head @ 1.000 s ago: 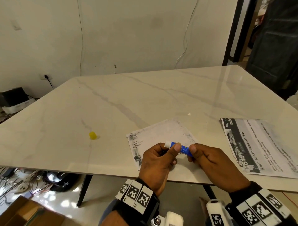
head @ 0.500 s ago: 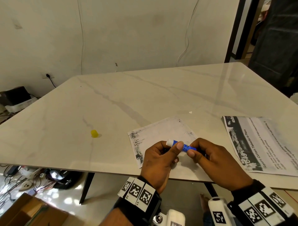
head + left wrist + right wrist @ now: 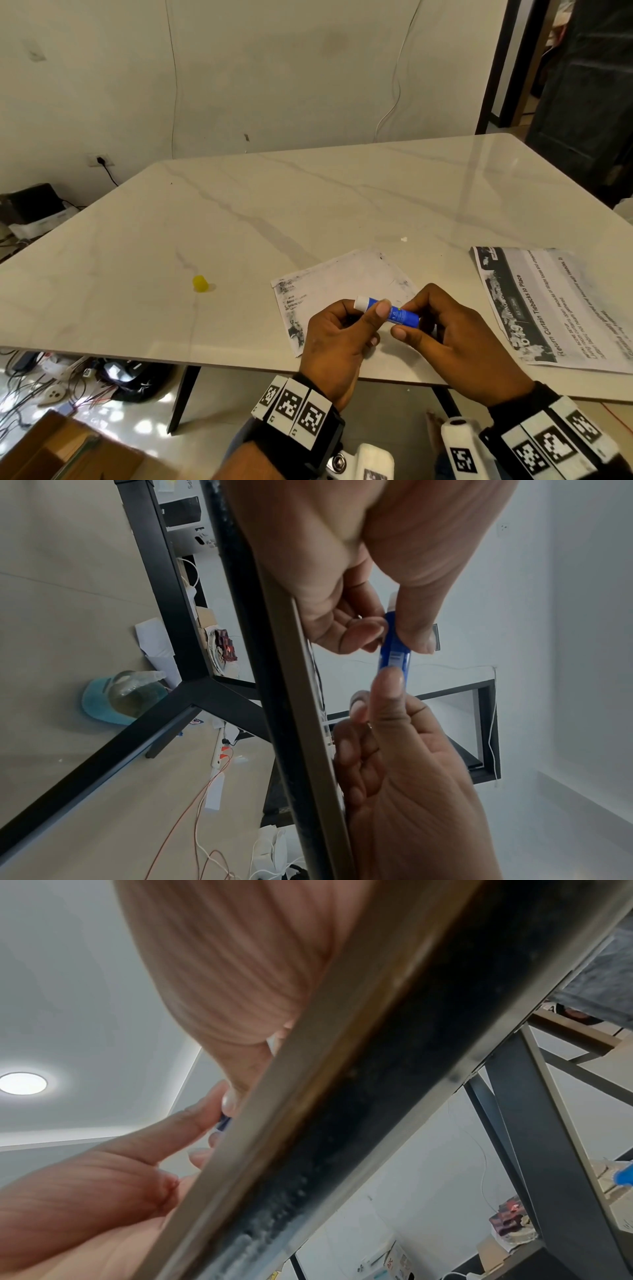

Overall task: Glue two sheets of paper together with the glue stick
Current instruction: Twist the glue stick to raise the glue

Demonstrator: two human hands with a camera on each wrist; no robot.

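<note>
Marble table [image 3: 239, 219], broad bare top beyond your hands: glue stick [image 3: 394, 312] pinched by both left hand [image 3: 337, 346] and right hand [image 3: 452, 342] at near edge, over small sheet [image 3: 342, 284]; printed sheet [image 3: 561, 308] rightward (yellow cap [image 3: 200, 283] leftward).

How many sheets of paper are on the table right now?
2. One sheet lies near the front edge, partly under both hands holding the glue stick. The other printed sheet lies apart at the right. Any sheet stacked underneath wouldn't show.
</note>
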